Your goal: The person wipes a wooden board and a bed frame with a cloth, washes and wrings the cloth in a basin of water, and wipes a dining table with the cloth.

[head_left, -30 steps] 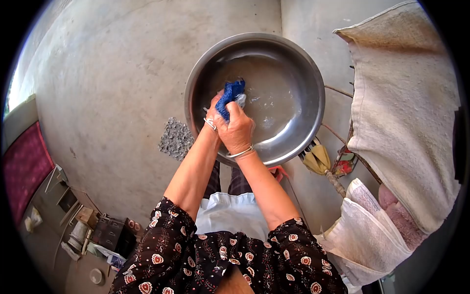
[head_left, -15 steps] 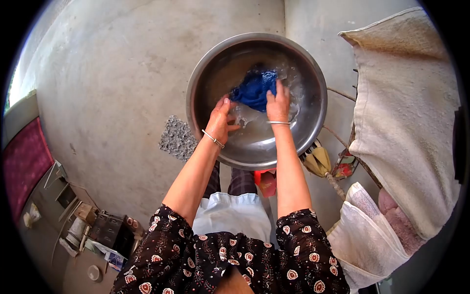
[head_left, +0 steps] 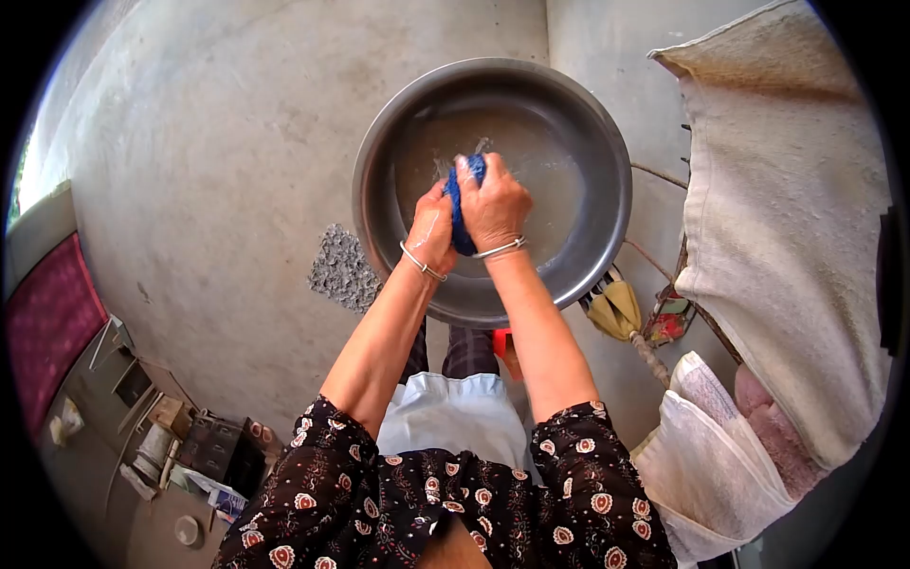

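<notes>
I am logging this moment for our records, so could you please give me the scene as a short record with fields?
Left hand: closed on the blue cloth
Right hand: closed on the same cloth, beside the left hand
Cloth state: bunched between both hands, above the basin's floor
Container: round metal basin, with water in it
Wrists: a bangle on each
Left of basin: rough grey mat
Right of basin: hanging beige towel

The basin [head_left: 607,223] was smooth, glossy metal; the blue cloth [head_left: 459,213] looked wet. The hanging cloth [head_left: 777,209] at right was matt, its weave rough.
</notes>
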